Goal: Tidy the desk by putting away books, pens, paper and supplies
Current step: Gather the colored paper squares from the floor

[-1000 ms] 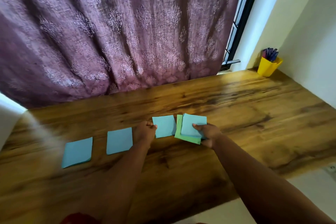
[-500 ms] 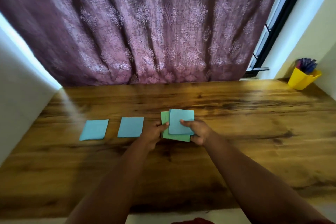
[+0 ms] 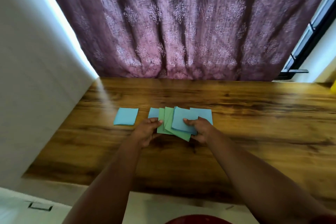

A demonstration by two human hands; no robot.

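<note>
Fanned stack of paper squares point(image 3: 179, 123) held above table: 2 green sheets point(image 3: 167, 123) underneath, blue sheets point(image 3: 183, 120) on top, edges askew. Lone blue square point(image 3: 126, 116) laid flat to the left; another blue square point(image 3: 153, 112) partly hidden behind the stack.

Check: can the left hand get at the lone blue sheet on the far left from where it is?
Probably yes. The blue sheet lies flat on the desk, apart from the others, nothing between it and the left hand. But that hand grips the fanned stack, which it would have to release first.
</note>
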